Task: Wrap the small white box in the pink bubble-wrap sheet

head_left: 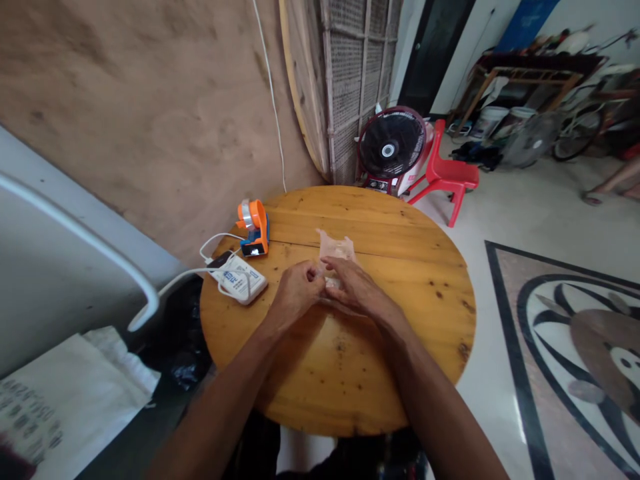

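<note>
A thin, pale pink plastic bag (339,248) lies on the round wooden table (420,267), its two handle-like ends pointing away from me. My left hand (300,288) is closed at the bag's left edge, thumb and fingers pinched together on the plastic. Across the near part of the bag reaches my right hand (354,287), fingers stretched out over it and thumb held apart below them. A whitish crumpled patch shows between the two hands. What lies under my right palm is hidden.
At the table's left are an orange and blue tape dispenser (255,227) and a white box-shaped device (240,279) with a cable. Beyond the table stand a round fan (393,143) and a red chair (453,172). A white sack (75,400) lies at lower left. A person's leg (615,181) shows far right.
</note>
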### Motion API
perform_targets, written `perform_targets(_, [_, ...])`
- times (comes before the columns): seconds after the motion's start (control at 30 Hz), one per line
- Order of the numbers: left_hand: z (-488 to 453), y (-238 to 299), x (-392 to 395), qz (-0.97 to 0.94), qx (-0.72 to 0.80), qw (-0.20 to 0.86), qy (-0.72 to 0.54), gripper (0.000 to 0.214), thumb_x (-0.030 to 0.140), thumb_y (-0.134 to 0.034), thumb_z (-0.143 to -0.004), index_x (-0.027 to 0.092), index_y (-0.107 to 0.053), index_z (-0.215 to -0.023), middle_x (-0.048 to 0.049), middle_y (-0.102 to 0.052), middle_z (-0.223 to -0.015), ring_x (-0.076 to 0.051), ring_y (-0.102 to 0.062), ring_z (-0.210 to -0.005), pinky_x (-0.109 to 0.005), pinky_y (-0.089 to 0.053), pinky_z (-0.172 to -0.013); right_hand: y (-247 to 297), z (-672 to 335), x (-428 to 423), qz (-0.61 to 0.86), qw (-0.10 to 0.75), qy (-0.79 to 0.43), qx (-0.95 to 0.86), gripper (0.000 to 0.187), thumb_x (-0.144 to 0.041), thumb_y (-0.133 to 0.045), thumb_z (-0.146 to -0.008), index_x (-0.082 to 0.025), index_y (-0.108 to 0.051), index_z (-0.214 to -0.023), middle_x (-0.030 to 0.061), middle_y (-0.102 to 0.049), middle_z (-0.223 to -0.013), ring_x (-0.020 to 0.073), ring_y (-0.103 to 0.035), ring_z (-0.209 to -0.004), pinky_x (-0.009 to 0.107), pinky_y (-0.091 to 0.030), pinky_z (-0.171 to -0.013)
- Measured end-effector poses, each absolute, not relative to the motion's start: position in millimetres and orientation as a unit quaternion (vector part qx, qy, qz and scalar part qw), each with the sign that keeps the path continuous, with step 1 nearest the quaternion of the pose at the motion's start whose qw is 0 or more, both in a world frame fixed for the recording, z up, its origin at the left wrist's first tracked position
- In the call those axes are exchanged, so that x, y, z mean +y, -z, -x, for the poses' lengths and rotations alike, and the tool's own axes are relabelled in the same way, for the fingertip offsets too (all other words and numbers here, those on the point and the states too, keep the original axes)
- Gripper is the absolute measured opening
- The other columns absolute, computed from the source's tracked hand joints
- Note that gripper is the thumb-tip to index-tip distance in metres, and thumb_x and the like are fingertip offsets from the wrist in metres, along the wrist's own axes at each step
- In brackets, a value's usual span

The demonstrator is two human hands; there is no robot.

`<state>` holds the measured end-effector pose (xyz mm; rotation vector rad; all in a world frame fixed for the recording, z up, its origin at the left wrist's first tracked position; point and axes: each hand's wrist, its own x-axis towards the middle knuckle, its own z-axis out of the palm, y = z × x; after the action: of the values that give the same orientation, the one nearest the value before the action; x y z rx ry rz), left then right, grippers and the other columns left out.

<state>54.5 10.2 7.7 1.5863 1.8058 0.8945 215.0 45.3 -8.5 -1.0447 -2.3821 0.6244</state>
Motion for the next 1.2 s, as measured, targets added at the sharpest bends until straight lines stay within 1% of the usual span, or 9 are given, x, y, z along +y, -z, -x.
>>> perform_targets(0.13, [-51, -19, 9, -0.612, 0.644, 0.336, -0.312, 0.015, 0.025, -0.051, -0.069, 0.016, -0.063, -0.066, 0.0011, -0.058, -0.057, -0.013, -0.051, -0.057, -0.023, -0.036, -0.053, 12, -216, 48, 0.385, 0.237, -0.221, -0.864, 0.058, -0.024, -0.061, -0.083, -0.017, -0.044, -0.137, 0.0152, -0.059, -0.126, 0.0257, -0.055, -0.117, 0.043, -0.044, -0.098])
perform_targets(0.27, [-41, -26, 8, -0.628, 0.584, 0.436, -0.275, 0.023, 0.024, -0.046, -0.071, 0.015, -0.067, -0.073, 0.0019, -0.057, -0.057, -0.013, -0.051, -0.055, -0.023, -0.037, -0.054, 11, -219, 46, 0.403, 0.244, -0.225, -0.853, 0.061, -0.028, -0.066, -0.079, -0.019, -0.046, -0.136, 0.0139, -0.062, -0.122, 0.0258, -0.057, -0.114, 0.042, -0.045, -0.096])
perform_targets(0.33, [-39, -28, 7, -0.641, 0.565, 0.447, -0.264, 0.024, 0.024, -0.045, -0.072, 0.015, -0.067, -0.074, 0.0019, -0.058, -0.059, -0.012, -0.051, -0.057, -0.023, -0.037, -0.055, 9, -221, 46, 0.413, 0.242, -0.227, -0.848, 0.063, -0.031, -0.069, -0.077, -0.019, -0.047, -0.135, 0.0138, -0.063, -0.120, 0.0262, -0.059, -0.112, 0.042, -0.046, -0.095])
perform_targets(0.5, [-44, -31, 4, -0.703, 0.591, 0.320, -0.234, 0.016, 0.024, -0.052, -0.074, 0.015, -0.062, -0.065, 0.0031, -0.052, -0.058, -0.011, -0.045, -0.058, -0.023, -0.029, -0.054, 1, -231, 47, 0.429, 0.203, -0.244, -0.846, 0.067, -0.045, -0.071, -0.074, -0.017, -0.052, -0.132, 0.0153, -0.063, -0.122, 0.0277, -0.062, -0.107, 0.041, -0.048, -0.092])
perform_targets(0.6, [-50, -30, 5, -0.716, 0.606, 0.270, -0.216, 0.009, 0.019, -0.055, -0.075, 0.016, -0.062, -0.069, 0.0027, -0.054, -0.060, -0.011, -0.045, -0.058, -0.023, -0.029, -0.056, -5, -238, 49, 0.442, 0.175, -0.261, -0.840, 0.062, -0.052, -0.068, -0.076, -0.017, -0.057, -0.126, 0.0135, -0.067, -0.114, 0.0274, -0.065, -0.099, 0.038, -0.050, -0.085])
perform_targets(0.8, [-50, -22, 6, -0.759, 0.586, 0.211, -0.189, 0.006, 0.019, -0.057, -0.080, 0.018, -0.062, -0.077, -0.0002, -0.062, -0.071, -0.014, -0.052, -0.065, -0.025, -0.033, -0.060, -9, -250, 54, 0.430, 0.170, -0.328, -0.823, 0.050, -0.048, -0.067, -0.078, -0.018, -0.061, -0.118, 0.0101, -0.067, -0.111, 0.0244, -0.064, -0.097, 0.038, -0.050, -0.085])
perform_targets(0.9, [-44, -12, 6, -0.788, 0.542, 0.197, -0.219, 0.006, 0.020, -0.058, -0.081, 0.019, -0.064, -0.081, -0.0002, -0.062, -0.075, -0.014, -0.054, -0.068, -0.025, -0.037, -0.063, -7, -253, 56, 0.431, 0.169, -0.344, -0.817, 0.045, -0.046, -0.066, -0.080, -0.020, -0.063, -0.116, 0.0081, -0.068, -0.108, 0.0231, -0.063, -0.096, 0.039, -0.050, -0.086])
perform_targets(1.07, [-38, 8, 6, -0.783, 0.501, 0.174, -0.325, 0.011, 0.024, -0.059, -0.084, 0.019, -0.067, -0.088, -0.0027, -0.058, -0.080, -0.016, -0.057, -0.077, -0.027, -0.045, -0.070, -9, -254, 55, 0.424, 0.177, -0.345, -0.818, 0.038, -0.045, -0.063, -0.083, -0.022, -0.064, -0.114, 0.0072, -0.068, -0.108, 0.0219, -0.063, -0.094, 0.038, -0.050, -0.086])
perform_targets(1.2, [-37, 18, 8, -0.782, 0.471, 0.153, -0.377, 0.009, 0.023, -0.061, -0.084, 0.018, -0.066, -0.088, -0.0086, -0.059, -0.103, -0.021, -0.057, -0.099, -0.034, -0.048, -0.087, -15, -253, 53, 0.420, 0.176, -0.341, -0.822, 0.031, -0.040, -0.059, -0.087, -0.021, -0.065, -0.112, 0.0065, -0.069, -0.105, 0.0206, -0.063, -0.092, 0.035, -0.051, -0.082])
